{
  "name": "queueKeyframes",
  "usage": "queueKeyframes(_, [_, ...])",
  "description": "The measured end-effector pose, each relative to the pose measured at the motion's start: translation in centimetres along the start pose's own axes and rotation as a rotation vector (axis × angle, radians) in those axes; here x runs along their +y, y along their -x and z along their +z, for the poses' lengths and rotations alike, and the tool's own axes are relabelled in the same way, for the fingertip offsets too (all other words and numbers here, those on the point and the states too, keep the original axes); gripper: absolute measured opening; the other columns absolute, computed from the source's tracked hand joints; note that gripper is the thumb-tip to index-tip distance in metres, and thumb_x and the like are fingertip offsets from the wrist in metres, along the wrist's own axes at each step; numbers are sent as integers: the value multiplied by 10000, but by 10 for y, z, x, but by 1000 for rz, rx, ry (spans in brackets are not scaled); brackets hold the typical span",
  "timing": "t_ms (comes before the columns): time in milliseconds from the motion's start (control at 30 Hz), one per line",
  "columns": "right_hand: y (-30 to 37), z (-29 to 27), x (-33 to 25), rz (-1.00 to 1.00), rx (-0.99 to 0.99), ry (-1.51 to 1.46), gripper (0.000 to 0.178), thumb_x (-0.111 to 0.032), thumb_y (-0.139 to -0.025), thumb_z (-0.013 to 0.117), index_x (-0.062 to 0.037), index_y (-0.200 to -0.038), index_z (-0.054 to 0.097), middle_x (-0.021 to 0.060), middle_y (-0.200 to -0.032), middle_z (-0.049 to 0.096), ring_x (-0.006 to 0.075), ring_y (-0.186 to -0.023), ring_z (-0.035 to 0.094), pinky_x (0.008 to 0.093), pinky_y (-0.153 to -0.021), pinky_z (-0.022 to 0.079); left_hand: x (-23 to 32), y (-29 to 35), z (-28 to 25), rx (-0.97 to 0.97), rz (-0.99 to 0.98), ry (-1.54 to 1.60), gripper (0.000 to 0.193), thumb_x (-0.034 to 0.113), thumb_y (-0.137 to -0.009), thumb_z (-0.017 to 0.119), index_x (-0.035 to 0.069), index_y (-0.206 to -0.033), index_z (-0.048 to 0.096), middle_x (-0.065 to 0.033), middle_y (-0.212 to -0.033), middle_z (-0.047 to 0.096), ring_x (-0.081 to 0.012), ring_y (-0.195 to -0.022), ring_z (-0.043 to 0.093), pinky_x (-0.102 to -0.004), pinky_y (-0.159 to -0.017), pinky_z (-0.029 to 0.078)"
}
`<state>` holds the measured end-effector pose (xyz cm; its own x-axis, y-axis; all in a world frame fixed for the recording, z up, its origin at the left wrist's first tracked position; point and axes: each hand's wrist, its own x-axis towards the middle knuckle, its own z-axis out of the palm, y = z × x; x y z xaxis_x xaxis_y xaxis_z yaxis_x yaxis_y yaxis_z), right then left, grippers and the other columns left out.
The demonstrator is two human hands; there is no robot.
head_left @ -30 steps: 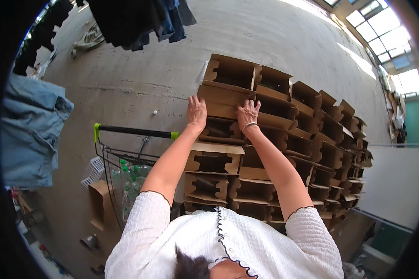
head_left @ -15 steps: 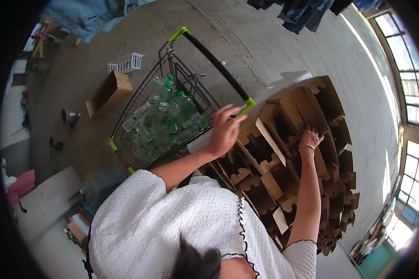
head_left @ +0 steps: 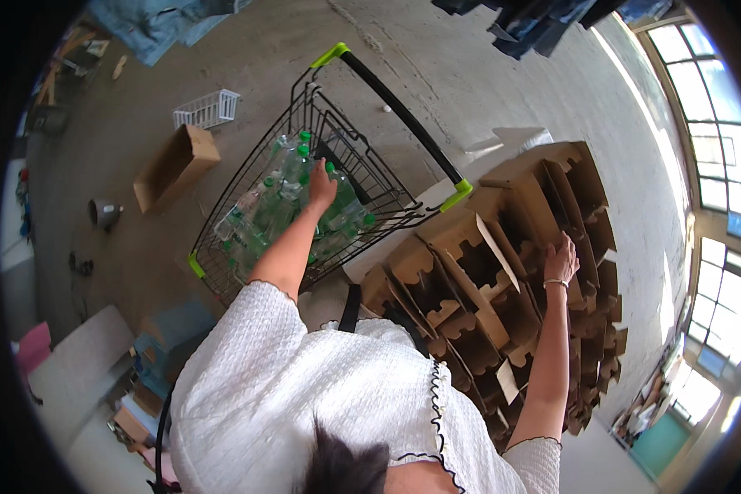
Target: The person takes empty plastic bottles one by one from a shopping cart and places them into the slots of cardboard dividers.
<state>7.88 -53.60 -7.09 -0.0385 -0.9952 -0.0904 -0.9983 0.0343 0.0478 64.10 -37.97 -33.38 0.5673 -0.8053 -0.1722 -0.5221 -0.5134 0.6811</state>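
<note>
In a black wire cart (head_left: 399,115) on the gray floor (head_left: 461,90), clear bottles (head_left: 276,210) with green caps lie jumbled at varied angles. The left hand (head_left: 323,186) reaches among them, arm stretched forward; whether it grips one cannot be told. At right, the right hand (head_left: 561,260), arm extended, lies against notched brown boxes (head_left: 535,210), fingers pointing away, its grip unclear.

Arms (head_left: 284,251) outstretched and well apart, left hand (head_left: 323,189) forward, right hand (head_left: 561,265) with bent fingers (head_left: 566,244)
</note>
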Motion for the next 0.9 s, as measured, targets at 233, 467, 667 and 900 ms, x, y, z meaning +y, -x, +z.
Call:
queueKeyframes(233, [99, -46, -34, -99, 233, -303, 409, -148, -858, 681, -143, -1260, 606, 77, -1318, 593, 284, -1227, 541, 431, -1048, 376, -61, -26, 15, -81, 53, -72, 672, 274, -771, 800, 43, -1329, 505, -233, -1312, 515, -401, -1220, 491, -473, -1031, 409])
queueKeyframes(467, [190, -53, -83, -38, 263, -443, 354, -90, -824, 659, -110, -1177, 642, 106, -1278, 599, 311, -1167, 551, 428, -1029, 398, -47, 43, -55, -174, -10, 258, 378, 72, -687, 845, 14, -1037, 715, -117, -967, 710, -219, -900, 637, -365, -823, 498])
queueKeyframes(667, [222, -55, -126, -112, 267, -601, 337, -79, -825, 672, -103, -1160, 654, 102, -1255, 597, 302, -1155, 549, 437, -1020, 402, -35, 80, -60, -63, 15, 48, 340, 74, -662, 843, 13, -977, 732, -148, -949, 722, -294, -869, 672, -385, -815, 510])
queueKeyframes(900, [241, -68, -134, -218, 147, -831, 242, -118, -869, 641, -76, -1104, 677, 111, -1054, 656, 295, -1021, 619, 393, -919, 474, 153, 113, -117, 32, 264, -190, 195, 112, -687, 771, 101, -877, 727, -100, -906, 617, -304, -849, 607, -407, -771, 491])
